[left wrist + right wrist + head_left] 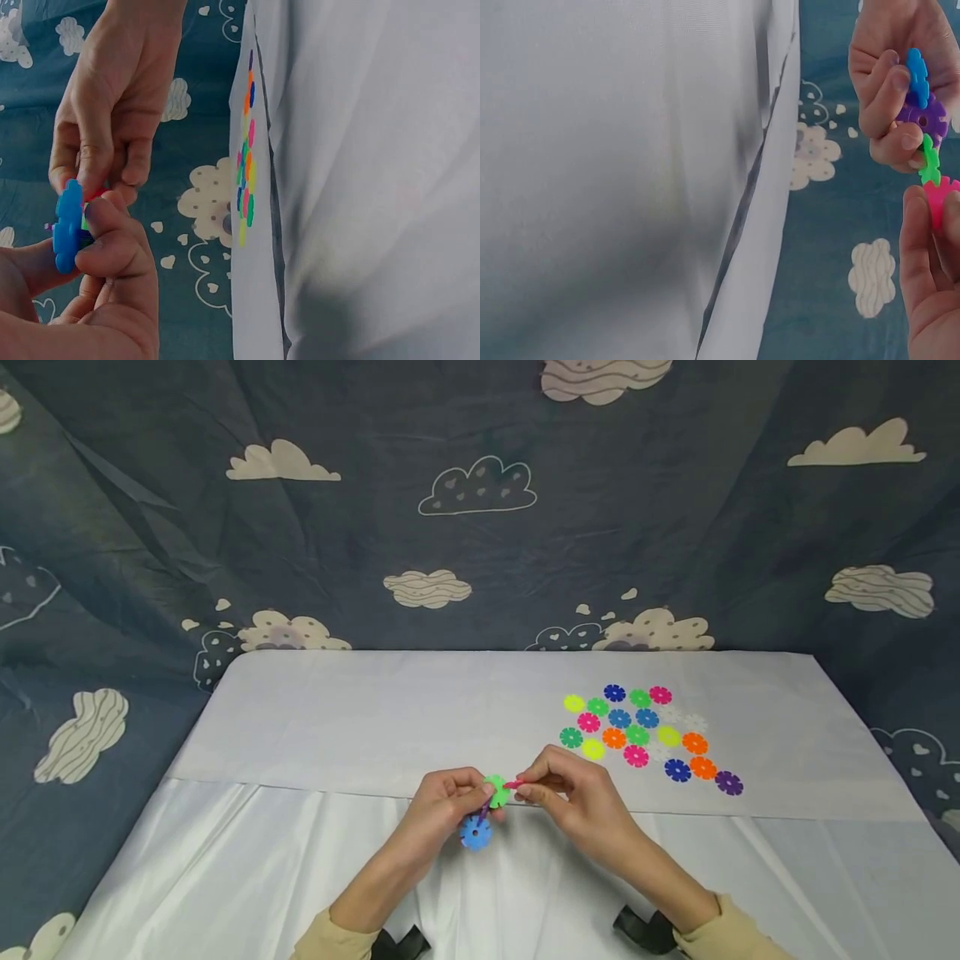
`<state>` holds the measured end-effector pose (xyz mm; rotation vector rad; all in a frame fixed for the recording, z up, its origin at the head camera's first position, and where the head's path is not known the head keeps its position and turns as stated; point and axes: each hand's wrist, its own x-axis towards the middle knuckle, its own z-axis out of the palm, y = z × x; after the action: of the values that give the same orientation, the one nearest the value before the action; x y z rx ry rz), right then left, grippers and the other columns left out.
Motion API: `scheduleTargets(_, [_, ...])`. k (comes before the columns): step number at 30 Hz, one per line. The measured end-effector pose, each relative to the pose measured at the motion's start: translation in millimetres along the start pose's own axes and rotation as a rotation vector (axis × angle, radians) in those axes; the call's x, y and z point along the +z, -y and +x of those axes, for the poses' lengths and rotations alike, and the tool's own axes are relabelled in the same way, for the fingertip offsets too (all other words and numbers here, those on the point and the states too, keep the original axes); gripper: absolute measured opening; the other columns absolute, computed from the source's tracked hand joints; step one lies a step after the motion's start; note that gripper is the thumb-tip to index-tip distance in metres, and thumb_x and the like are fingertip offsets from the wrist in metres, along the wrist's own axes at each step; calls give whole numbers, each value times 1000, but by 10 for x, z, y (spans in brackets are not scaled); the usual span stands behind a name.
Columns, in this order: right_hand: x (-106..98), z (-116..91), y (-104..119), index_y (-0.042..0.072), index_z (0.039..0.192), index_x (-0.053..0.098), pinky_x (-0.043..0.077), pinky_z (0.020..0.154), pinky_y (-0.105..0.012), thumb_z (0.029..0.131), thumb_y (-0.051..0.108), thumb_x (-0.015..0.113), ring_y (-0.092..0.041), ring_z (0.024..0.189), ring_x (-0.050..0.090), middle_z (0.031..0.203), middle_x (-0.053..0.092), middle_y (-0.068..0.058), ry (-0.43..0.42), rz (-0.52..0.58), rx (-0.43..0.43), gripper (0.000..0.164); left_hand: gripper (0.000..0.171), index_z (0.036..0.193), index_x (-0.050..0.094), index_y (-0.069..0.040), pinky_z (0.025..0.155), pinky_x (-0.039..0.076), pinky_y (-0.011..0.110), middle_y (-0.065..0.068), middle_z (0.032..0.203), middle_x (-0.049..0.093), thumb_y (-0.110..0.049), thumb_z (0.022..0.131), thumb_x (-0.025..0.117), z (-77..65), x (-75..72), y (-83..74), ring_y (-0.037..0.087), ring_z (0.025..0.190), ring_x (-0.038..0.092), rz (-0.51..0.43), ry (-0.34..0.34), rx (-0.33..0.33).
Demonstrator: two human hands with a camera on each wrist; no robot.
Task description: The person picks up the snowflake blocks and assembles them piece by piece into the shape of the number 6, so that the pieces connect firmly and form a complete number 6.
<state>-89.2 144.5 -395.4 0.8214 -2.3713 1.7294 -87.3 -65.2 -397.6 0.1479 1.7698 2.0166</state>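
My left hand [442, 806] grips a short chain of notched interlocking discs in front of me. The chain has a blue disc [476, 832] at its low end, a purple disc [910, 115] in the middle and a green disc [498, 792] above. Between thumb and fingers, my right hand [581, 793] pinches a pink disc [939, 199] whose edge meets the green one. The right wrist view has all of these discs in a line, set at angles to each other. Whether the pink disc's slot is fully seated, I cannot tell.
Many loose discs, among them an orange disc [703, 767] and a purple loose disc [729, 782], lie flat on the white-covered table [337, 718], right of centre beyond the right hand. Some white discs [696, 722] blend into the cloth. A dark cloud-print curtain [480, 543] hangs behind.
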Motion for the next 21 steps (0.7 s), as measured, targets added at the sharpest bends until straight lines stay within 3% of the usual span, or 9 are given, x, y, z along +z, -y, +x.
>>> scheduleTargets(13, [11,37,-47,14,89,66,58,74,-33,83,1,75,-18,79,67,88,66,2,42,59,72,17,19,85,62,3,57,43,21,6,71,68,-12,96,62,-2,9,4,11,59,57,38,-29,20])
scheduleTargets(21, [38,24,-87,5,92,64,58,75,-38,87,-3,69,-27,81,69,90,66,-11,58,247,147,11,19,83,63,3,56,43,21,5,68,67,-11,96,60,19,3,43,10,58,54,3,-21,14])
